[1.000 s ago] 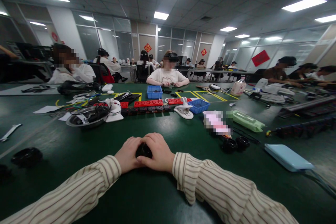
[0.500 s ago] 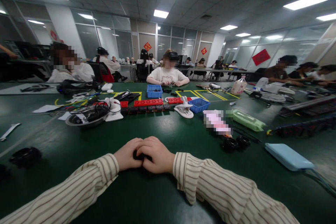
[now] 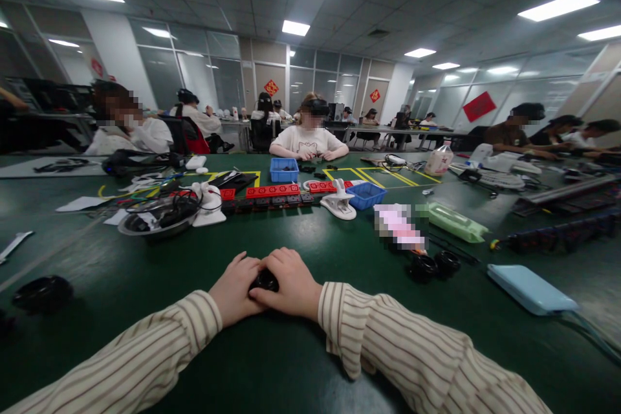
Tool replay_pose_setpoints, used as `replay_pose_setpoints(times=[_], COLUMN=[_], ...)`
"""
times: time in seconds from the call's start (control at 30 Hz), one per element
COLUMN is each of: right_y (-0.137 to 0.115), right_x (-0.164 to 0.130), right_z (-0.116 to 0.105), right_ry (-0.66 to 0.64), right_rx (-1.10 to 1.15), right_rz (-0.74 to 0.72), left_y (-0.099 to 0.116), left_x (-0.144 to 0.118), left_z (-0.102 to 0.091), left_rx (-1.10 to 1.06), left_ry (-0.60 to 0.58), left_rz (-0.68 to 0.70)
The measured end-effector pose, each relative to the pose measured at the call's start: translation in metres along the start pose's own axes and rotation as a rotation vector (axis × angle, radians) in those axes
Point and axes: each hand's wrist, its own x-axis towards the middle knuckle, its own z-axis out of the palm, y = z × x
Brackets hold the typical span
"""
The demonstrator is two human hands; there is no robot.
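Head view: a small black part [image 3: 264,281] is clasped between the left hand [image 3: 234,289] and right hand [image 3: 290,283], low on the green table [image 3: 310,349]. Two similar black parts [image 3: 435,265] lie untouched well to the right.
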Motion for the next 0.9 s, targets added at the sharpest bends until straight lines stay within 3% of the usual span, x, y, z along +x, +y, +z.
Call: replay_pose_setpoints(times=[0.27,0.37,0.5,0.7,0.9], right_y=[0.002,0.002,0.001,-0.001,0.001], right_x=[0.000,-0.002,-0.003,0.000,-0.001], right_z=[-0.001,-0.003,-0.004,-0.001,0.001], right_ry=[-0.044,-0.009,0.053,0.011,-0.010], right_rx=[0.171,0.179,0.121,0.023,0.129], right_rz=[-0.267,-0.257,-0.137,0.021,-0.190], left_y=[-0.016,-0.018,-0.014,-0.003,-0.010], left_x=[0.006,0.006,0.003,-0.001,0.003], left_z=[-0.001,0.000,0.001,0.001,-0.001], left_rx=[-0.228,-0.192,-0.076,0.009,-0.099], left_ry=[-0.095,-0.065,-0.009,-0.003,-0.060], left_rz=[0.113,0.106,0.024,-0.035,0.049])
